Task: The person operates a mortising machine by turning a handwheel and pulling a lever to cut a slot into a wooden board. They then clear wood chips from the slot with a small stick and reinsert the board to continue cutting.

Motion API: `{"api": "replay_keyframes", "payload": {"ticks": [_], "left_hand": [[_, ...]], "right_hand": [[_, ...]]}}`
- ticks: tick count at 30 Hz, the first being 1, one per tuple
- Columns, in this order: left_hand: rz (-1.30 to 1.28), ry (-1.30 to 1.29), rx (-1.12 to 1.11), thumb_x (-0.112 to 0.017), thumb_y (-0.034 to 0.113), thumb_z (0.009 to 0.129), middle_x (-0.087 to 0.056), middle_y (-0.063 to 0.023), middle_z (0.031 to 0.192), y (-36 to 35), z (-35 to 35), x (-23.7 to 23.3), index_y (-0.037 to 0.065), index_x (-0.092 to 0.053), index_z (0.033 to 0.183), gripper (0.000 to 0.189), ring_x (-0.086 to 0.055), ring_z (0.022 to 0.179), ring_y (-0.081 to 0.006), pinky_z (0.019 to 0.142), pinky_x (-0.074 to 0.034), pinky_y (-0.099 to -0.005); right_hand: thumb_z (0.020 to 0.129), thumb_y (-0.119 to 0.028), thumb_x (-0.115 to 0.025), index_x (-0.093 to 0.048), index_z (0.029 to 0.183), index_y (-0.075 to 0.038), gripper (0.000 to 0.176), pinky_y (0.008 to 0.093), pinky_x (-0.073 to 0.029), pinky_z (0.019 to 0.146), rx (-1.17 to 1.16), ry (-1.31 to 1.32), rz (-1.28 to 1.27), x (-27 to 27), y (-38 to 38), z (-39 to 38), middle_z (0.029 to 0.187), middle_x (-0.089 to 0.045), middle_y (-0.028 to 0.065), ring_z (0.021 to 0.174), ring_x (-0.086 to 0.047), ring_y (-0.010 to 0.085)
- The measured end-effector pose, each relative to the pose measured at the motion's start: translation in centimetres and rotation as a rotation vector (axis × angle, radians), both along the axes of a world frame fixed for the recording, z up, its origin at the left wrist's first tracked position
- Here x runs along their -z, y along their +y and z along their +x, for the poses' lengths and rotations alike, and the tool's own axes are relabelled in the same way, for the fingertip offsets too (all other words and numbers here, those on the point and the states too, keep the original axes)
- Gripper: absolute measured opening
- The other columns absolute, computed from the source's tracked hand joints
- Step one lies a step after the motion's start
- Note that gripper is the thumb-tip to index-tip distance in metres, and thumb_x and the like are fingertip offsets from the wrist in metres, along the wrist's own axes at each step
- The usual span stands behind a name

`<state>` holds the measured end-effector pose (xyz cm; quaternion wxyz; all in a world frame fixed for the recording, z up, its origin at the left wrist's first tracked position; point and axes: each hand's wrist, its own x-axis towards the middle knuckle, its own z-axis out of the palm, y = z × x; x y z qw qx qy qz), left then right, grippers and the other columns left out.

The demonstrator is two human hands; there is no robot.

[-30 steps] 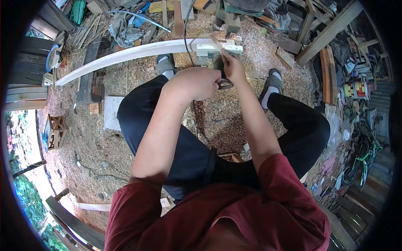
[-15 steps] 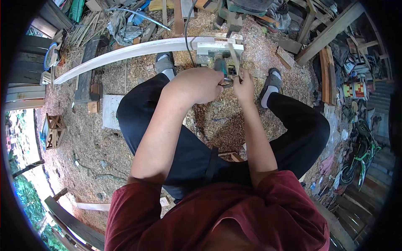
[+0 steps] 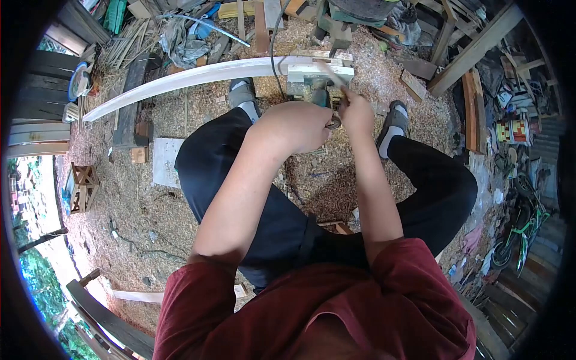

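Note:
My left hand is closed at the near end of a teal-and-dark tool, mostly hidden by my fingers. A round metal ring shows beside my thumb. In my right hand, closed, is a slim wooden stick, blurred by motion and slanting up and left. Just ahead of both hands sits a pale wooden block. A long curved wooden plank stretches left from it, and a dark cord crosses over the plank.
Wood shavings cover the ground between and around my feet. A machine on a stand is at the top. Timber posts and a green motorcycle are to the right; a small wooden crate is at left.
The stick in my right hand has tilted further left and become more blurred. My right hand has shifted slightly. The whole view has drifted a little right; my left hand keeps its place on the tool.

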<state>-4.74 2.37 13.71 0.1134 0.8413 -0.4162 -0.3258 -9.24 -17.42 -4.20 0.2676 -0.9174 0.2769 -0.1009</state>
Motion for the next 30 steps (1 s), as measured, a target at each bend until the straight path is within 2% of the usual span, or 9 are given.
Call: {"api": "replay_keyframes", "payload": {"ticks": [1,3,9,11,15,18,20,23,30], "left_hand": [[-0.031,-0.008,-0.001,-0.063,0.03,0.103,-0.076,-0.0189,0.112,0.0,-0.1,-0.1,0.007,-0.071,0.122,0.03,-0.071,0.108,-0.0407,0.094,-0.054,-0.0511],[-0.02,0.011,0.001,-0.063,0.03,0.103,-0.076,-0.019,0.111,-0.3,-0.2,-0.5,0.007,-0.071,0.121,0.03,-0.071,0.108,-0.0407,0.094,-0.054,-0.051],[0.008,0.024,0.022,-0.063,0.031,0.103,-0.076,-0.0185,0.109,-0.7,-0.7,-0.4,0.008,-0.071,0.121,0.03,-0.072,0.105,-0.0405,0.092,-0.054,-0.0505],[0.005,0.012,0.019,-0.063,0.031,0.103,-0.076,-0.0183,0.108,-0.7,-0.7,-0.6,0.008,-0.071,0.121,0.03,-0.072,0.105,-0.0405,0.092,-0.054,-0.0504],[0.02,0.018,0.032,-0.064,0.032,0.103,-0.076,-0.0192,0.108,-0.9,-0.5,-0.6,0.007,-0.071,0.121,0.032,-0.072,0.106,-0.0405,0.092,-0.054,-0.0513],[0.002,0.009,0.048,-0.063,0.032,0.103,-0.076,-0.0202,0.108,-1.0,-0.7,-0.8,0.007,-0.071,0.122,0.032,-0.072,0.107,-0.0411,0.093,-0.055,-0.0521],[-0.004,0.005,0.052,-0.062,0.032,0.103,-0.076,-0.0207,0.109,-1.2,-0.8,-1.1,0.006,-0.071,0.122,0.033,-0.072,0.107,-0.0415,0.094,-0.055,-0.0525],[0.027,0.01,0.085,-0.061,0.033,0.104,-0.076,-0.0214,0.108,-1.3,-0.8,-1.3,0.006,-0.071,0.12,0.033,-0.072,0.106,-0.0427,0.094,-0.055,-0.0537],[-0.002,0.002,0.093,-0.06,0.033,0.104,-0.076,-0.0216,0.106,-1.5,-0.8,-1.2,0.006,-0.071,0.12,0.034,-0.073,0.103,-0.0429,0.093,-0.055,-0.0545]], "right_hand": [[0.1,-0.022,-0.066,-0.077,0.134,-0.025,0.036,0.0533,-0.06,0.084,0.109,0.044,-0.087,-0.8,-0.1,-0.6,0.103,-0.072,0.0254,0.094,-0.073,0.0445],[0.099,-0.022,-0.065,-0.079,0.132,-0.024,0.035,0.0525,-0.061,0.086,0.124,0.063,-0.093,-1.7,-0.5,-0.9,0.105,-0.075,0.0258,0.096,-0.075,0.0433],[0.097,-0.022,-0.065,-0.083,0.121,-0.023,0.03,0.0502,-0.062,0.086,-0.065,0.025,-0.09,-3.9,-1.0,1.2,0.104,-0.079,0.0211,0.095,-0.077,0.0413],[0.096,-0.022,-0.065,-0.084,0.117,-0.021,0.028,0.0504,-0.062,0.087,-0.057,0.177,-0.127,-5.2,-1.2,2.4,0.104,-0.08,0.0189,0.096,-0.077,0.0407],[0.095,-0.023,-0.066,-0.085,0.113,-0.021,0.026,0.0501,-0.062,0.089,-0.063,0.25,-0.181,-7.1,-1.8,3.5,0.105,-0.08,0.0184,0.099,-0.077,0.0395],[0.093,-0.021,-0.067,-0.084,0.112,-0.017,0.026,0.05,-0.062,0.09,-0.116,0.238,-0.163,-7.5,-2.2,4.4,0.109,-0.08,0.0188,0.102,-0.078,0.0384],[0.091,-0.018,-0.068,-0.084,0.11,-0.011,0.026,0.0494,-0.062,0.091,-0.142,0.328,-0.258,-7.2,-3.2,5.5,0.112,-0.08,0.0195,0.105,-0.078,0.0384],[0.09,-0.015,-0.068,-0.083,0.108,-0.006,0.025,0.049,-0.062,0.093,-0.201,0.382,-0.323,-9.8,-4.1,6.2,0.114,-0.08,0.0196,0.108,-0.078,0.0387],[0.092,-0.013,-0.067,-0.083,0.104,-0.008,0.021,0.0495,-0.062,0.091,-0.234,0.362,-0.385,-9.0,-4.3,7.0,0.108,-0.08,0.0198,0.107,-0.077,0.0378]]}}
